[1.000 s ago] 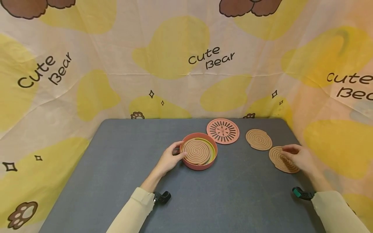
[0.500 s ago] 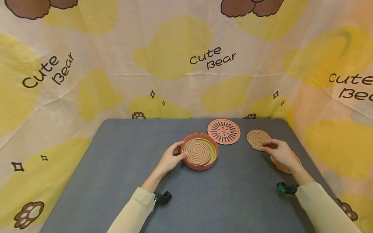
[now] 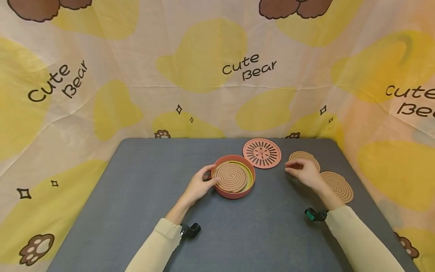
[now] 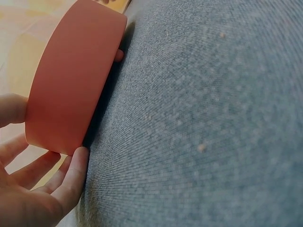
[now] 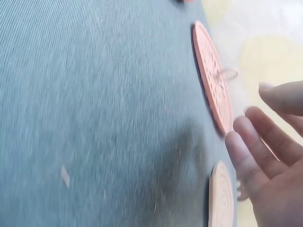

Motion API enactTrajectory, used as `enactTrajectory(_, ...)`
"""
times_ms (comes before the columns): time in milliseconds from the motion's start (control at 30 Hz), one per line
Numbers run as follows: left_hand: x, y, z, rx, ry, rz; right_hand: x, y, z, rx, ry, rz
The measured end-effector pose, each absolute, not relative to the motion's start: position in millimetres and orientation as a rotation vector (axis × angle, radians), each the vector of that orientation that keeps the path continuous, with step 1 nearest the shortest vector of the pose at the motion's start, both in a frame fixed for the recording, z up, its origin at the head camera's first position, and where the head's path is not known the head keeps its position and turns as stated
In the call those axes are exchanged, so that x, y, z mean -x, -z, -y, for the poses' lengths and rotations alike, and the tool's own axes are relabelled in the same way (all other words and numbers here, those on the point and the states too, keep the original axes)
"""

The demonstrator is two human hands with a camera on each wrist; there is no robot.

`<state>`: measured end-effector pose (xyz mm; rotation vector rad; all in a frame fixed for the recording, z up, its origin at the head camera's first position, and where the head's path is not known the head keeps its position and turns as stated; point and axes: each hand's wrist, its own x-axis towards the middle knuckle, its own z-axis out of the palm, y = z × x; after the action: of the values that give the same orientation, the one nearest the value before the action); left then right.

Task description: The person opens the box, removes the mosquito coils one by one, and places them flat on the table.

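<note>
My left hand (image 3: 200,184) grips the left rim of a round terracotta-coloured mosquito coil holder (image 3: 232,195). In the left wrist view its fingers touch the holder's side wall (image 4: 73,75). A tan mosquito coil (image 3: 230,176) lies inside, with a yellow-green lining (image 3: 250,177) showing at its right. My right hand (image 3: 304,173) is over the table with loosely bent fingers and nothing between them. It partly covers a second coil (image 3: 301,154). A third coil (image 3: 339,187) lies beyond my right wrist.
A pink slotted lid (image 3: 262,153) lies behind the holder, near its rim. A small loop (image 5: 228,74) stands up from it in the right wrist view. The grey table (image 3: 159,166) backs onto a printed cloth wall (image 3: 190,98).
My right hand has moved left, from above the rightmost coil to in front of the back coil, uncovering the rightmost one. The left hand stays on the holder.
</note>
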<state>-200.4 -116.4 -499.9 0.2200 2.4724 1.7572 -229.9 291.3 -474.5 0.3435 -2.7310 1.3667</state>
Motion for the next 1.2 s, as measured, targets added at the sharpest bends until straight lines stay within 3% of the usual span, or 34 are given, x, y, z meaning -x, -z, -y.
enactTrajectory(300,203,502,116,-0.23,-1.755,-2.476,235,472,-265,-0.288,-1.458,2.741)
enactTrajectory(1200,209,508,116,-0.253,-1.765,-2.475,242,453,-201,-0.448,-1.533,2.675)
